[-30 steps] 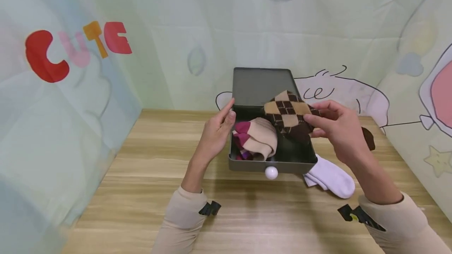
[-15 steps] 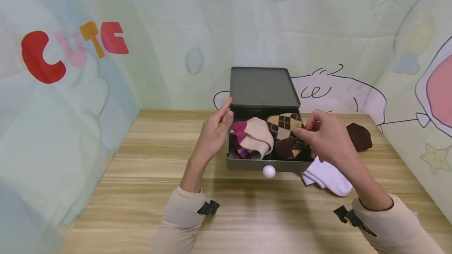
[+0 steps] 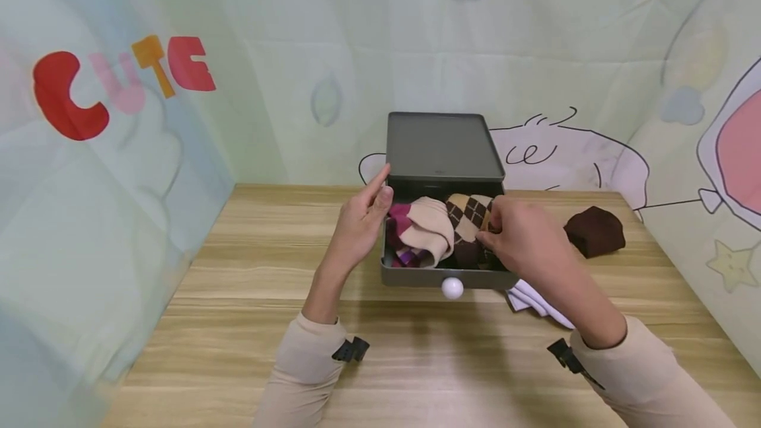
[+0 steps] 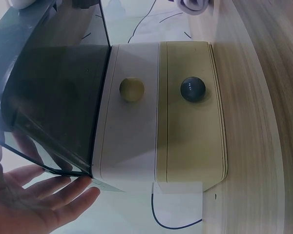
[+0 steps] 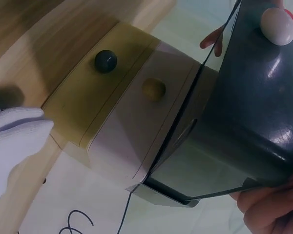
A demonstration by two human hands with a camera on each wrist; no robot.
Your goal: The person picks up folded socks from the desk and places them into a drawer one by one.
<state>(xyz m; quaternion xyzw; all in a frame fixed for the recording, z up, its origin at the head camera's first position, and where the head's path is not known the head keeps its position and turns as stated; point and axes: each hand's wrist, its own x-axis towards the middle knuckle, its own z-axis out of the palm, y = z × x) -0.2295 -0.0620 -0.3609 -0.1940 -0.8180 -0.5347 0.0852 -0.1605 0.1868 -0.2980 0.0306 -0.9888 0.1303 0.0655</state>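
The left hand, fingers straight, touches the dark-grey rectangular drawer; inside it, the right hand pinches a brown-and-tan argyle sock (beside a cream-and-magenta sock).

The cabinet stands at the back of the tabletop, before the backdrop. Its top drawer juts toward the person, above the middle drawer and the bottom drawer. Inside the top drawer, the left sock and the right sock lie side by side. The left hand is at the drawer's left side, the right hand over its right. Right of the drawer, on the tabletop, lie the near sock, partly behind the right forearm, and, farther back, the bundle.
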